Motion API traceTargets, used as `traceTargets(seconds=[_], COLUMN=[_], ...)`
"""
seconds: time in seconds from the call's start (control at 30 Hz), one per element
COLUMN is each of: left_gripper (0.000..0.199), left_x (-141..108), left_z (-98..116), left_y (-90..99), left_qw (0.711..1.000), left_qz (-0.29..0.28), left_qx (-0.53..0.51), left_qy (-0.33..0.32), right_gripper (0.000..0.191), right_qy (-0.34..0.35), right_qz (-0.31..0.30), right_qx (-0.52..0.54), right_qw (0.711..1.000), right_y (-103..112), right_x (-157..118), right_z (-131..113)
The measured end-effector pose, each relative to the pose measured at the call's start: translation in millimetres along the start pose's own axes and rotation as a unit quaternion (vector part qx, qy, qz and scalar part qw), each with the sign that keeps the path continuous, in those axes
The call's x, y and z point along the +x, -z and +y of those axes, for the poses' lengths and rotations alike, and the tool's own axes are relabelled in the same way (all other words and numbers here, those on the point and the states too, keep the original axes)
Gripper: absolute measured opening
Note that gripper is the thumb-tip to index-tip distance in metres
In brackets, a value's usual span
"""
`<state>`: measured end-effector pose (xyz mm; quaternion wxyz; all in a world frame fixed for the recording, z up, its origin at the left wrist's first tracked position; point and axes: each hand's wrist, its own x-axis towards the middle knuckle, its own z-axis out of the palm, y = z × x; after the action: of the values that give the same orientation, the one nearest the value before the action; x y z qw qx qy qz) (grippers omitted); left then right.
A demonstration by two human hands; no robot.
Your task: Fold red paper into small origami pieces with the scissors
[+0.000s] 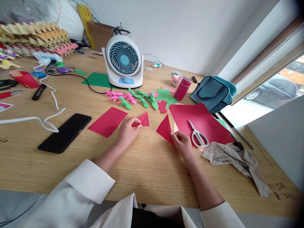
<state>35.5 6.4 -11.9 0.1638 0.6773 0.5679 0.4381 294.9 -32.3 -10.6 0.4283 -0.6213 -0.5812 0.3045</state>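
My left hand pinches the left corner of a small folded red paper triangle above the table. Between the thumb and fingers of my right hand is the lower corner of a larger red paper triangle. A red rectangular sheet lies just left of my left hand. Beside my right hand, white-handled scissors rest on a stack of red paper. Folded green paper pieces and pink ones are clustered beyond both hands.
A black phone and white cable lie at left. A fan stands at the back. A red bottle, teal bag and crumpled cloth are on the right. The table's front edge is near my body.
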Motion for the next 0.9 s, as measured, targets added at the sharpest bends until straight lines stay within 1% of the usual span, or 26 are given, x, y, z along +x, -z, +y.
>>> traceTargets(seconds=[0.03, 0.1, 0.13, 0.23, 0.33, 0.43, 0.53, 0.63, 0.8, 0.9], left_gripper=[0.009, 0.018, 0.020, 0.024, 0.029, 0.031, 0.024, 0.019, 0.016, 0.013], left_x=[2.3, 6.8, 9.0, 14.1, 15.6, 15.1, 14.6, 14.4, 14.1, 15.3], left_z=[-4.2, -11.8, -14.6, -17.8, -15.2, -12.8, -12.8, -14.1, -15.8, -15.3], left_y=[-0.5, -2.7, -4.2, -8.2, -10.2, -10.7, -11.1, -12.4, -15.2, -15.0], left_qw=[0.999, 0.994, 0.990, 0.976, 0.965, 0.964, 0.969, 0.974, 0.980, 0.984], left_qz=[0.005, 0.010, 0.005, -0.021, -0.038, -0.037, -0.041, -0.048, -0.030, -0.019], left_qx=[0.037, 0.106, 0.137, 0.217, 0.257, 0.258, 0.238, 0.218, 0.196, 0.174], left_qy=[-0.018, -0.030, -0.025, 0.019, 0.045, 0.054, 0.056, 0.044, 0.029, 0.035], right_gripper=[0.042, 0.042, 0.041, 0.034, 0.030, 0.029, 0.026, 0.025, 0.021, 0.020], right_qy=[0.000, 0.002, 0.004, 0.011, 0.008, 0.011, 0.021, 0.036, 0.058, 0.077], right_qz=[0.001, 0.008, 0.013, 0.032, 0.049, 0.054, 0.054, 0.049, 0.042, 0.036], right_qx=[-0.016, -0.043, -0.055, -0.084, -0.096, -0.091, -0.091, -0.085, -0.075, -0.063], right_qw=[1.000, 0.999, 0.998, 0.996, 0.994, 0.994, 0.994, 0.995, 0.995, 0.994], right_y=[-0.7, -1.4, -1.3, 0.6, 2.4, 1.8, -0.3, -2.7, -6.1, -7.4], right_x=[1.5, 4.2, 5.4, 8.1, 8.3, 6.7, 4.9, 3.7, 1.3, 0.1], right_z=[0.7, 1.4, 1.5, 1.5, 1.4, 1.0, 1.2, 2.3, 3.3, 2.4])
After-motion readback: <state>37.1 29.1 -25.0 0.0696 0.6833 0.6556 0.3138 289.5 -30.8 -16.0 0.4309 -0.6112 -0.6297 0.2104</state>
